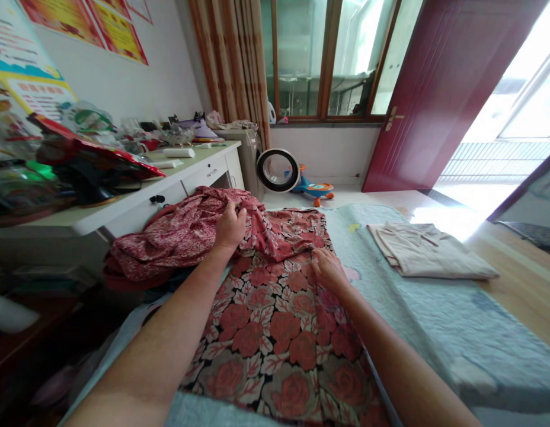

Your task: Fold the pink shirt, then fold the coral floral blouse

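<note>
A floral garment [275, 320] with red roses on a dark ground lies spread on the light blue quilted cover [390, 320]. Its far part is bunched into folds between my hands. My left hand [231, 226] is closed on the fabric at the left of these folds, next to a heaped pink patterned cloth [181, 231]. At the right edge, my right hand [328, 267] pinches the same floral garment, its fingertips partly hidden in the fabric. What kind of garment it is, I cannot tell.
A folded cream shirt [430, 252] lies to the right on the cover. Along the left stands a white desk [204, 163] crowded with packets and small items. Beyond the bed are a washing machine door [278, 170], a blue and orange ride-on toy [315, 188] and a dark red door [435, 89].
</note>
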`<state>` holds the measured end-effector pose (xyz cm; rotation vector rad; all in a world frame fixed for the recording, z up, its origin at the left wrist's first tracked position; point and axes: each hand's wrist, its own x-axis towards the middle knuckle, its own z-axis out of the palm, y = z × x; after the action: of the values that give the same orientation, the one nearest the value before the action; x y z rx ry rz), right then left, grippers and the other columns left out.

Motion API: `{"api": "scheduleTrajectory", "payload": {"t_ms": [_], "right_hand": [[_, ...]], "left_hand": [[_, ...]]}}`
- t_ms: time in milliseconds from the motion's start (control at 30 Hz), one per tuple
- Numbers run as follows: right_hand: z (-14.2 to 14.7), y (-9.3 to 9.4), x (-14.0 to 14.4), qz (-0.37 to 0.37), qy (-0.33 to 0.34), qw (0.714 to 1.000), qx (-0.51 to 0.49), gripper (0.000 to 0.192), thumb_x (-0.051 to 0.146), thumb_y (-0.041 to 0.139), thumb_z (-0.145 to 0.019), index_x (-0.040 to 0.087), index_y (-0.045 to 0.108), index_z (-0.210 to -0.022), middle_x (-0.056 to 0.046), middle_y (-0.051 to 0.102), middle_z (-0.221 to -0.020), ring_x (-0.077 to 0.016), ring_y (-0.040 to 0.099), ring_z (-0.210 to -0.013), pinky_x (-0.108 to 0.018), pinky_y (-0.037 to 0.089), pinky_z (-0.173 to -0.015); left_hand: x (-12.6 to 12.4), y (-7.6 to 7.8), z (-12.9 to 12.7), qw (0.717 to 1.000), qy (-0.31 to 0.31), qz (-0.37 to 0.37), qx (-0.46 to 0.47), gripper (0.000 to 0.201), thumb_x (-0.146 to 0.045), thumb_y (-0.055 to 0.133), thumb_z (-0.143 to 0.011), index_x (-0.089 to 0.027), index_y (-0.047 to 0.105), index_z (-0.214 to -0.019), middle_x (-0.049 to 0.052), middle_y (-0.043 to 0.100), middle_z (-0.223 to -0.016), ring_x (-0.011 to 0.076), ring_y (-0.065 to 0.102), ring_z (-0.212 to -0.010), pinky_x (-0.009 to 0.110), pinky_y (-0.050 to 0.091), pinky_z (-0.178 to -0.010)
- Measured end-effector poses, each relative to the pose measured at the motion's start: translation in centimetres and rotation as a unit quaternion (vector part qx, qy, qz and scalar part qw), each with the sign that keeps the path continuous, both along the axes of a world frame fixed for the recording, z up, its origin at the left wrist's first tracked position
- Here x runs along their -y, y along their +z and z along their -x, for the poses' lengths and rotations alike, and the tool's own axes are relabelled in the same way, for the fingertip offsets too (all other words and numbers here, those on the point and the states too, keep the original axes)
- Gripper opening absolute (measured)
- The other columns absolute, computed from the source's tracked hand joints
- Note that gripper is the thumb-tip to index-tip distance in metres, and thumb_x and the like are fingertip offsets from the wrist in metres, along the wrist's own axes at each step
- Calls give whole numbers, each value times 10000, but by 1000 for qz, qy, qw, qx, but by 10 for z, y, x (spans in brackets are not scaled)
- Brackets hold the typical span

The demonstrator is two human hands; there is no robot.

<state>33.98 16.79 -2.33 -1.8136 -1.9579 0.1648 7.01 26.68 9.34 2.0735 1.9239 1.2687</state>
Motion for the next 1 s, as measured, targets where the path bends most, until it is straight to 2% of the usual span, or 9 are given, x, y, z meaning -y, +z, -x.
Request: {"api": "scheduleTrajectory", "payload": {"t_ms": [167,267,400,500,600,700,767,867,1000], "right_hand": [[1,0,-30,38,-10,999,7,507,267,434,-928,160,486,-1421,-118,474,-1494,-235,397,-1371,-385,286,-1122],[8,-8,-32,88,14,996,27,481,300,423,-942,180,518,-1398,-106,490,-1485,-250,414,-1356,-420,274,-1124],[13,-15,-28,84,21,995,48,475,353,447,-937,181,547,-1370,-113,459,-1509,-287,391,-1366,-472,254,-1128],[7,-11,-27,57,29,998,3,474,303,466,-914,161,556,-1357,-120,470,-1497,-267,387,-1372,-445,257,-1139],[-4,0,-19,0,9,993,-121,385,266,449,-892,167,643,-1210,-112,611,-1324,-229,511,-1241,-395,351,-1079],[-16,15,2,20,-55,950,-307,319,379,453,-890,174,668,-1007,-83,698,-996,-199,629,-900,-329,496,-816],[-22,25,22,98,-67,890,-441,334,467,473,-878,184,635,-953,-61,685,-886,-157,606,-694,-261,477,-607],[-29,32,54,163,-56,797,-580,395,547,466,-888,187,613,-961,-64,677,-865,-123,581,-589,-215,417,-478],[-35,29,89,227,-69,753,-614,506,639,383,-903,186,607,-941,-47,647,-755,-114,554,-490,-207,378,-388]], "left_hand": [[2,6,-15,997,-49,-13,51,282,-304,474,-919,-153,605,-1118,120,703,-1067,279,656,-1024,391,484,-929],[5,11,-24,990,-96,-35,93,248,-295,474,-920,-160,602,-1085,94,701,-1052,238,648,-1007,379,480,-956],[11,18,-36,973,-174,-51,140,213,-296,477,-926,-165,583,-1056,77,688,-1015,195,640,-936,356,494,-920],[22,23,-47,962,-223,-53,150,182,-298,479,-933,-180,574,-1034,50,673,-942,166,627,-851,336,500,-868],[42,28,-61,953,-266,-49,133,156,-291,474,-944,-190,565,-1020,32,666,-902,155,617,-812,318,496,-825],[68,27,-77,951,-297,-37,78,145,-284,475,-956,-204,564,-1037,40,684,-946,172,633,-873,312,486,-827],[86,20,-89,948,-316,-17,32,153,-298,478,-963,-219,567,-1059,44,693,-965,184,646,-895,303,482,-813],[110,-4,-105,927,-373,13,-39,158,-307,460,-978,-234,580,-1052,41,699,-978,188,659,-879,294,481,-785],[138,-46,-119,892,-427,36,-144,166,-248,445,-972,-240,595,-1042,50,685,-1002,209,647,-954,314,481,-820]]}}
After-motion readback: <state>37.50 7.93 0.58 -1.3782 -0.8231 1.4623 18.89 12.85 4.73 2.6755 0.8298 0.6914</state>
